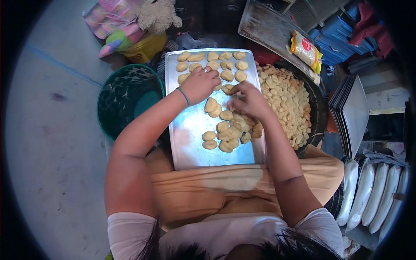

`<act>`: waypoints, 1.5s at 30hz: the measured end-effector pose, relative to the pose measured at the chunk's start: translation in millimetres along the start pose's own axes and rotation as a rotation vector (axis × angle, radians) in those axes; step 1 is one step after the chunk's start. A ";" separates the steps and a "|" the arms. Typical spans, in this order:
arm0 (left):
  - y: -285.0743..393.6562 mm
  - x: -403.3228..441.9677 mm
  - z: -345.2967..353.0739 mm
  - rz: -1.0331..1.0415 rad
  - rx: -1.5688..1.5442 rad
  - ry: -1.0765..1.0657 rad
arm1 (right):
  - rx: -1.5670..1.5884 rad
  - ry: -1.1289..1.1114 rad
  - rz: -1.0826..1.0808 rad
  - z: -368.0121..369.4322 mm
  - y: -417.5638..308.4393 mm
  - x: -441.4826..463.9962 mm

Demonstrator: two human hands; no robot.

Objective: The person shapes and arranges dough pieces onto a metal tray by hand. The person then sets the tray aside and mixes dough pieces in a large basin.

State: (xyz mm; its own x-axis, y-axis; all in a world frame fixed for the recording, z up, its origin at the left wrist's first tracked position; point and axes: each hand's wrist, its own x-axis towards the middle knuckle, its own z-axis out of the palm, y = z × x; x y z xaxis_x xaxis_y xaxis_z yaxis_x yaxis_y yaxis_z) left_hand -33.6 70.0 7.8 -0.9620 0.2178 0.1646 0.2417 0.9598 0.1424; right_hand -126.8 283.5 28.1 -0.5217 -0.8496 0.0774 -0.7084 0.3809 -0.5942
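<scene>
A metal baking tray (186,147) lies across my lap, holding small pieces of pale yellow dough. At its far end the pieces sit in rows, such as the dough piece (241,65) near the right edge. Closer to me is a loose heap of dough pieces (229,132). My left hand (201,84), with a ring and a teal wristband, is curled over a dough piece in the rows, its fingertips partly hidden. My right hand (249,102) is slightly blurred, thumb and fingers apart, beside a dough piece (227,89) and above the heap's far side.
On the right, a large dark round container (320,112) holds many similar pieces. A green tub (108,102) stands left of the tray. Farther right are stacked trays (353,115) and white packages (362,195). A yellow-and-red packet (306,50) rests on a worn metal sheet (264,28).
</scene>
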 end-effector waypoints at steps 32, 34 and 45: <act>43.7 -91.6 -5.8 -0.402 -0.113 0.085 | 0.122 -0.128 -0.114 64.0 -39.4 27.1; 37.5 -86.9 -0.9 -0.432 -0.103 0.153 | 0.202 -0.005 -0.130 69.2 -37.9 28.8; 0.5 -76.7 -4.0 -0.470 -0.011 0.293 | -0.196 -0.148 0.015 20.9 -25.9 -11.7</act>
State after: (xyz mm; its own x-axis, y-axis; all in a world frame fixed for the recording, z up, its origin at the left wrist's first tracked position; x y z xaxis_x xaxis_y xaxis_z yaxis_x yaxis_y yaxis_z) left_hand 40.9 53.0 -0.8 -0.8916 -0.2933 0.3452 -0.2024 0.9397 0.2757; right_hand -92.3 276.0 25.8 -0.4675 -0.8821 -0.0572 -0.7876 0.4450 -0.4263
